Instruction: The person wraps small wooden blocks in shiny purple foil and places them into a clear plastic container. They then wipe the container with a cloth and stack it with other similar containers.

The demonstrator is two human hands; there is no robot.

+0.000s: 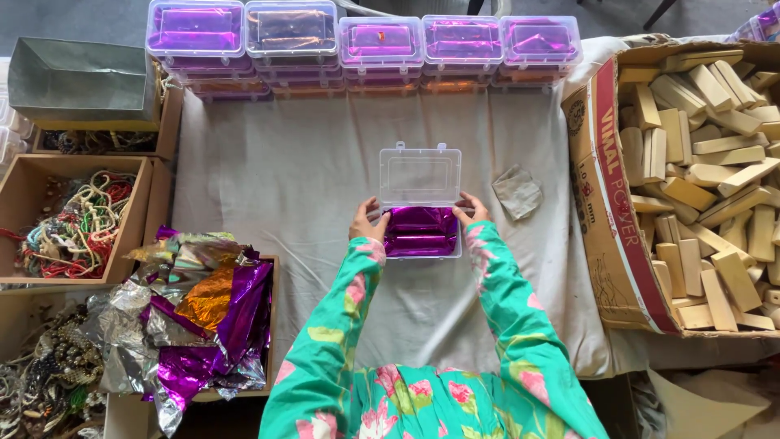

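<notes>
Both hands are gripping a small clear plastic box [421, 232] in the middle of the cloth-covered table [284, 179]: left hand [367, 222] on its left edge, right hand [473, 211] on its right, lid open, purple foil [421, 230] lying inside.

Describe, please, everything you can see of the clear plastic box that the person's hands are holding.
The clear plastic box is small and rectangular, with a hinged lid standing open on its far side, two latch tabs along the lid's edge. Shiny purple foil lines the base. It sits on the grey cloth, mid-table. The left hand and right hand grip its two sides.
</notes>
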